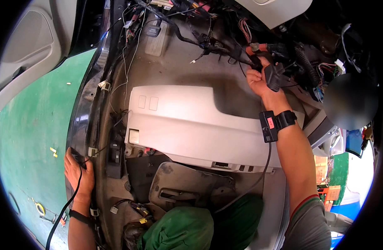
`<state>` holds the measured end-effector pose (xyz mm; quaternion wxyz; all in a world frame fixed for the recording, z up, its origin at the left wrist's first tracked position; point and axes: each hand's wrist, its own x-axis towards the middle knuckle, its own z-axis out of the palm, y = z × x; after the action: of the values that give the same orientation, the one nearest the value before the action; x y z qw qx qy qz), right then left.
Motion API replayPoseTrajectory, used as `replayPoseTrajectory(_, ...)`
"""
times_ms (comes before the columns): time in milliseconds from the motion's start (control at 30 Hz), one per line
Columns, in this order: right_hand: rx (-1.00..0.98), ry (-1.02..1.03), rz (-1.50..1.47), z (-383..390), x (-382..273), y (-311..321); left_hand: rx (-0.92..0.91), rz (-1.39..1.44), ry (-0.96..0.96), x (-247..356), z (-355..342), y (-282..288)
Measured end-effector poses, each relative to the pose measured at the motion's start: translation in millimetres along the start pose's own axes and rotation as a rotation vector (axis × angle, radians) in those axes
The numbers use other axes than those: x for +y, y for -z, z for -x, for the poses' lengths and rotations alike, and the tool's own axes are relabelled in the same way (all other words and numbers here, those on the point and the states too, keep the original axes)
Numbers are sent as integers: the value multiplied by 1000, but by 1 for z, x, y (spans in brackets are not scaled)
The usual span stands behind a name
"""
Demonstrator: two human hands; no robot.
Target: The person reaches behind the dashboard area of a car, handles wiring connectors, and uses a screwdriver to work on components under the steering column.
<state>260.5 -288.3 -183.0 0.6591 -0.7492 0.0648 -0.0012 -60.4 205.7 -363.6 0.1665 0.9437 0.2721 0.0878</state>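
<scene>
My left hand rests at the dark door sill, fingers closed on a small black object with a black cable trailing down. My right hand reaches up into the wiring under the dashboard, fingers curled at a black plastic part; what exactly they hold is unclear. Orange-red sleeved cables lie just above it. A black device with a cord is strapped to my right wrist. Below, a beige trim panel lies across the footwell.
An open door stands upper left over a green floor. Loose harnesses hang along the top, over a pedal. My green-clad knees are at the bottom, beside a loose plate. Cartons show far right.
</scene>
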Motion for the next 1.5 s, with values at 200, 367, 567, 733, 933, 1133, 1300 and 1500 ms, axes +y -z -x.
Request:
replayPoseTrajectory(200,137,-288,-652,37,-30,-47,31,-18,-11,-7,2,2)
replayPoseTrajectory(367,-6,-303,-658,31,-26,-23,-6,0,28,-3,1,2)
replayPoseTrajectory(567,30,-419,-715,34,-28,-33,-19,-11,31,0,0,7)
replayPoseTrajectory(733,40,-386,-668,49,-37,-35,65,-50,-22,-7,1,2)
replayPoseTrajectory(933,200,-301,-434,58,-47,-30,6,-31,18,-2,2,5)
replayPoseTrajectory(1133,244,-322,-461,49,-49,-36,78,-48,-33,-8,1,-2)
replayPoseTrajectory(1300,213,-317,-469,52,-44,-29,85,-51,-44,-8,1,-4)
replayPoseTrajectory(1500,240,-272,-492,29,-30,-20,78,-56,-39,-5,2,0)
